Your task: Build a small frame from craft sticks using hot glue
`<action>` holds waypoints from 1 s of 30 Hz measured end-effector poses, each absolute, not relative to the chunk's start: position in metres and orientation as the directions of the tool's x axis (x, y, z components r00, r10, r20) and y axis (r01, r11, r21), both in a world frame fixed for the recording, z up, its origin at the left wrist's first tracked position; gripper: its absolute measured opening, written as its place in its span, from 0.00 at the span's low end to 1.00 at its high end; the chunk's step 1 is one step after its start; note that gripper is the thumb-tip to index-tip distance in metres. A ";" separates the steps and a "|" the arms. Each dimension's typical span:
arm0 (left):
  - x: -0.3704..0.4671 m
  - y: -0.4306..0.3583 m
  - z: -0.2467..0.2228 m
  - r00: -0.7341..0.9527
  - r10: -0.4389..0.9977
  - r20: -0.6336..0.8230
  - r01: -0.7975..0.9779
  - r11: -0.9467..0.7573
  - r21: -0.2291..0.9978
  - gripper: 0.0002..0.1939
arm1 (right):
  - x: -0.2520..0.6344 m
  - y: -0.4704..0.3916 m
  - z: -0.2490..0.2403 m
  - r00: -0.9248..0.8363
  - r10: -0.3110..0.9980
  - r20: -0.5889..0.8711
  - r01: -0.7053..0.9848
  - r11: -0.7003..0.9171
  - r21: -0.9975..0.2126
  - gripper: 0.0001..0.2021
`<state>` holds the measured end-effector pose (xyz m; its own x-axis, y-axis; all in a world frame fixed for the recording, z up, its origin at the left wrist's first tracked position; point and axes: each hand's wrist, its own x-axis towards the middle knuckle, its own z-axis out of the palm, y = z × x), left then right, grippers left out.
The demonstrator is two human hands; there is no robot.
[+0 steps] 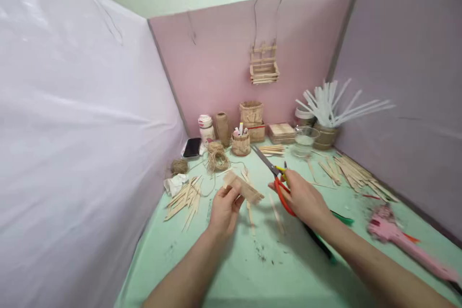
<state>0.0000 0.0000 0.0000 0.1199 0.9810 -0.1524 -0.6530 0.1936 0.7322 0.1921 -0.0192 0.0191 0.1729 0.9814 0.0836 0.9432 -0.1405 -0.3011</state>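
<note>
In my left hand [226,206] I grip a flat tan wooden strip piece [249,191], pinched near its left end and tilted down to the right. My right hand [305,197] is closed round the scissors [266,160], which have red and yellow handles. Their blades point up and away, apart from the wooden piece. Several thin wooden sticks [276,214] lie on the table below and between my hands. Under my right forearm, pliers with green and black handles [317,243] are partly hidden.
A pink glue gun [404,245] lies at the right. Wooden sticks [186,199] are heaped at the left, with more sticks [357,175] at the right. Twine [217,160], a marker holder [240,144], a glass bowl [303,140] and a pot of white strips [327,135] stand behind.
</note>
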 end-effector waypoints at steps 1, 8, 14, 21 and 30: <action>0.000 0.001 0.000 0.118 0.981 -0.152 -0.654 0.192 0.731 0.19 | 0.199 -0.012 0.015 0.192 0.979 0.063 0.945 -0.167 -0.281 0.21; -0.003 0.009 -0.003 0.135 0.978 -0.158 -0.621 0.207 0.756 0.19 | 0.212 0.032 -0.019 0.216 0.975 -0.053 0.948 -0.223 -0.230 0.19; -0.010 0.020 -0.008 0.178 0.976 -0.127 -0.474 0.198 0.858 0.21 | 0.197 0.059 -0.034 0.200 0.980 -0.014 0.934 -0.195 -0.300 0.18; -0.017 0.028 0.007 0.291 0.957 -0.021 0.052 0.006 0.999 0.15 | 0.197 0.036 -0.002 0.056 0.992 0.110 0.863 0.007 -0.506 0.15; 0.001 0.027 0.031 0.578 0.814 0.055 0.530 -0.426 0.733 0.09 | 0.200 0.000 0.010 -0.137 0.985 0.104 0.245 0.136 -0.960 0.11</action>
